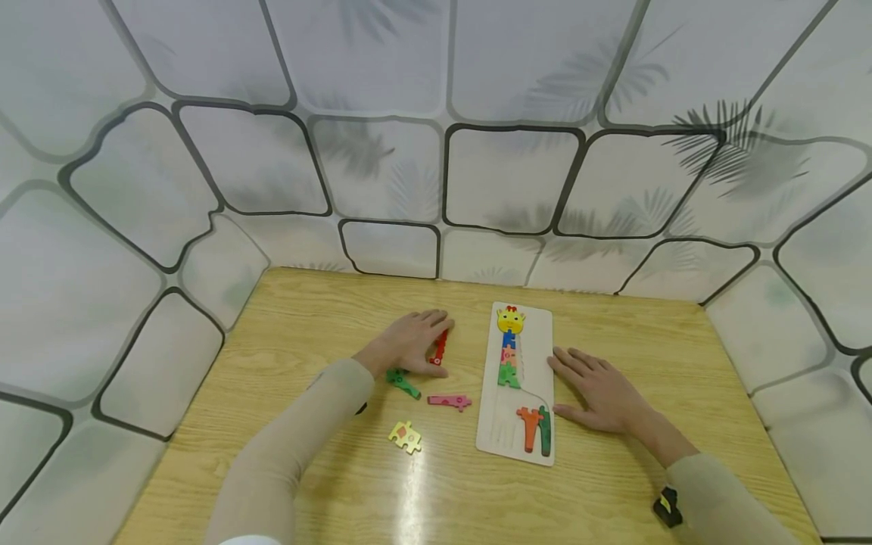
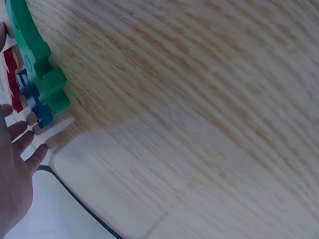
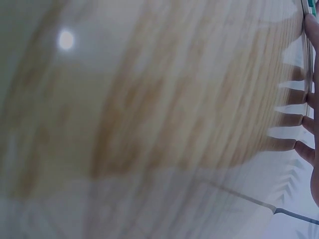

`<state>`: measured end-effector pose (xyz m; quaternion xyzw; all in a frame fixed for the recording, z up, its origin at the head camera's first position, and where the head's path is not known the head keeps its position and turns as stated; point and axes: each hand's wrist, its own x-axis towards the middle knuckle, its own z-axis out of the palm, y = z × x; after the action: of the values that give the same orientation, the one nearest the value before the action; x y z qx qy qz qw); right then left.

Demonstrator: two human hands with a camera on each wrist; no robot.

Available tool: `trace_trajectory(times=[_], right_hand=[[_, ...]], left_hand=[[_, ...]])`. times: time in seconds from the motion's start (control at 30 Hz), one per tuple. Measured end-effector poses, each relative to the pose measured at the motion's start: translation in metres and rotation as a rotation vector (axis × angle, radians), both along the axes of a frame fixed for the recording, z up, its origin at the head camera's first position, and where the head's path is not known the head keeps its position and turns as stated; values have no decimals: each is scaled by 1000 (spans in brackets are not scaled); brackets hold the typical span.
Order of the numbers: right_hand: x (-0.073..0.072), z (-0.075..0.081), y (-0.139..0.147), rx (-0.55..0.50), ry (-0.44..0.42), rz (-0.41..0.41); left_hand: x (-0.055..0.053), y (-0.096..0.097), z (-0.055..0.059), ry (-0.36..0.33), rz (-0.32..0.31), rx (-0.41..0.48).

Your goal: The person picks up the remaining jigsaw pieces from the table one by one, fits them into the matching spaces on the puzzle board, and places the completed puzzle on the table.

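My left hand (image 1: 412, 342) is spread low over the table, with a red puzzle piece (image 1: 440, 348) between thumb and forefinger. In the left wrist view, a blue piece (image 2: 37, 102) lies by its fingertips, beside a green piece (image 2: 37, 59); the head view hides the blue one under the hand. The wooden giraffe puzzle board (image 1: 536, 341) holds a yellow head (image 1: 510, 321), blue, pink and green neck pieces, and orange (image 1: 530, 430) and dark green (image 1: 545, 431) leg pieces. Fingers extended, my right hand (image 1: 602, 393) lies flat with its fingertips at the board's right edge.
A pink piece (image 1: 450, 402) and a yellow piece (image 1: 406, 437) lie on the wooden table (image 1: 341, 484) left of the board. Patterned fabric walls (image 1: 388, 250) rise along the table's back and sides.
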<state>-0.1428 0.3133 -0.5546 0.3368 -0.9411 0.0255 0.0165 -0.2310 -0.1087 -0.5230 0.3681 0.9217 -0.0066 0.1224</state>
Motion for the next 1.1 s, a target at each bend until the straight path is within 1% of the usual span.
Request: trace_trajectory(times=[0.1, 0.17, 0.33, 0.47, 0.6, 0.77, 1.1], right_hand=[[0, 0, 0, 11, -20, -9], [0, 0, 0, 15, -33, -16], [-1, 0, 0, 27, -40, -22], [-1, 0, 1, 28, -35, -20], [-1, 0, 0, 30, -30, -19], [-1, 2, 0, 17, -46, -21], [0, 3, 0, 16, -52, -23]], left_hand=[[-1, 0, -1, 17, 7, -19], [-1, 0, -1, 17, 14, -11], [-1, -1, 2, -12, 27, 16], [-1, -3, 2, -26, 35, 18], [-2, -6, 2, -31, 37, 26], [-2, -9, 0, -35, 30, 36], [0, -11, 2, -48, 30, 25]])
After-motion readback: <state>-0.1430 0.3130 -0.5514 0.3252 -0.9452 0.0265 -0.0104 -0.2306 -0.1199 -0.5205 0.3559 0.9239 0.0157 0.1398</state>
